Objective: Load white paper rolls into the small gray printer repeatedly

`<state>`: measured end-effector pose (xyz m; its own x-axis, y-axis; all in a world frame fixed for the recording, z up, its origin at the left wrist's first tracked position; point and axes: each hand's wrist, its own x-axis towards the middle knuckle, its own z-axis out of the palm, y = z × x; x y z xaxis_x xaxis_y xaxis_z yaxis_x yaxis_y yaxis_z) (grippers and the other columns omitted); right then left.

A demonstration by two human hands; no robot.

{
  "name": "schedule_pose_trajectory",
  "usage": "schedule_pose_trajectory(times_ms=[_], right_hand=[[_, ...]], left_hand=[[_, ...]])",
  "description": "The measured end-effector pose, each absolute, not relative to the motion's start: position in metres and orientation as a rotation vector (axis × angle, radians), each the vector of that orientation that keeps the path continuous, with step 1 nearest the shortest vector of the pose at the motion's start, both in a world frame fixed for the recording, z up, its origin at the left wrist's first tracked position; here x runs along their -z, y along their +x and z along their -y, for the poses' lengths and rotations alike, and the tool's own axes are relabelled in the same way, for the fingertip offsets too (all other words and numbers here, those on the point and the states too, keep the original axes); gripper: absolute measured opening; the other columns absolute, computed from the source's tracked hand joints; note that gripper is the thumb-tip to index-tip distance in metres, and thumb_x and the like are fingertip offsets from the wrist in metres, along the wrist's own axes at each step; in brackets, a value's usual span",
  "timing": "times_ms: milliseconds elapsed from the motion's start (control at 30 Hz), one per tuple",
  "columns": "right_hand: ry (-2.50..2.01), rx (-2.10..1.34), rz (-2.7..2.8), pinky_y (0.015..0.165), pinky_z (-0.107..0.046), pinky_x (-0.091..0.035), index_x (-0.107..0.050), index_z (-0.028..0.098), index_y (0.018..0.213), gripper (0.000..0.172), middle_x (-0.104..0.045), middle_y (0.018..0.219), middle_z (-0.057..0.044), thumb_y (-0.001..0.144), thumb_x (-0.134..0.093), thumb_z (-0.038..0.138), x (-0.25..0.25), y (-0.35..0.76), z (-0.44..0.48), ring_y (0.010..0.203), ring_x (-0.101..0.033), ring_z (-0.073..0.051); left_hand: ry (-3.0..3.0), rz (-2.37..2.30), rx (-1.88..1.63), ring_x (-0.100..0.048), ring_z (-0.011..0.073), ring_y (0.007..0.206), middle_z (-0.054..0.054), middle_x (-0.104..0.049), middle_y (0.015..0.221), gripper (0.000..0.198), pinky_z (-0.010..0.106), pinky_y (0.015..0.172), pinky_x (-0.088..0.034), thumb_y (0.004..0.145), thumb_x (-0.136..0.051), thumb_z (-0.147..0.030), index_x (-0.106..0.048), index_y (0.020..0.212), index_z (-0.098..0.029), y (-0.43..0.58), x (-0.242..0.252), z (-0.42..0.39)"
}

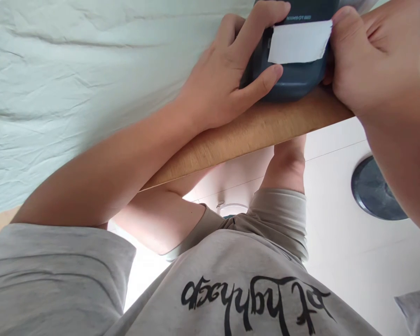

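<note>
A dark blue label printer (290, 84) with NIIMBOT lettering sits at the wooden edge of the table, at the top of the view. A blank white paper label (299, 43) lies across its upper face. My left hand (231, 70) grips the printer from the left, its thumb and a finger resting on top beside the label. At the label's right edge, my right hand (367, 60) is closed, with the thumb pressed against the corner. Its other fingers are mostly hidden behind the thumb and the printer.
A wrinkled pale green cloth (73, 70) covers the table, leaving a bare wooden edge (210, 151) along the front. Below are my bare legs and shorts (280, 205). A round black object (374, 186) lies on the white floor (339, 200) at right, partly behind my right forearm.
</note>
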<state>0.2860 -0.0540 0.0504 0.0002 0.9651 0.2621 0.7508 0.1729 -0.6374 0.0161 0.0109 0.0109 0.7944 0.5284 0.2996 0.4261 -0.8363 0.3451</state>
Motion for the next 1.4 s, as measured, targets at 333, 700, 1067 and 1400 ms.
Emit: schedule_pose_trajectory(times_ms=[333,700,1067,1400], right_hand=[[-1.693,-0.500,1.852,0.067,-0.033,-0.040,-0.047,0.018,0.051,0.073,-0.045,0.048,0.000,0.121,-0.063,0.035,-0.044,0.301,0.051,0.052,-0.042,-0.005],[-1.609,-0.445,1.943,0.067,-0.037,-0.039,-0.046,0.021,0.052,0.094,-0.047,0.048,-0.003,0.118,-0.046,0.089,-0.036,0.305,0.055,0.051,-0.042,-0.010],[-1.657,-0.448,1.944,0.070,-0.041,-0.024,-0.038,0.022,0.065,0.079,-0.037,0.056,-0.004,0.120,-0.040,0.078,-0.047,0.289,0.058,0.060,-0.032,-0.015],[-1.650,-0.611,1.909,0.063,-0.037,-0.022,-0.036,0.021,0.064,0.070,-0.036,0.055,-0.001,0.111,-0.064,0.065,-0.042,0.300,0.058,0.056,-0.032,-0.013]], left_hand=[[2.392,-0.960,-0.618,-0.061,0.0396,0.167,0.012,-0.067,0.175,0.074,0.062,0.146,-0.051,0.115,-0.057,-0.068,-0.054,0.181,-0.037,0.018,-0.031,0.015],[2.294,-1.102,-0.449,-0.056,0.0477,0.176,0.023,-0.056,0.189,0.121,0.065,0.149,-0.049,0.094,-0.093,-0.077,-0.040,0.188,-0.021,0.023,-0.042,0.027],[2.374,-1.160,-0.465,-0.059,0.0480,0.177,0.023,-0.058,0.191,0.123,0.062,0.146,-0.055,0.086,-0.105,-0.076,-0.054,0.184,-0.020,0.014,-0.034,0.024],[2.330,-1.131,-0.480,-0.064,0.0465,0.173,0.021,-0.065,0.186,0.107,0.062,0.145,-0.055,0.092,-0.096,-0.070,-0.056,0.179,-0.021,0.012,-0.036,0.024]])
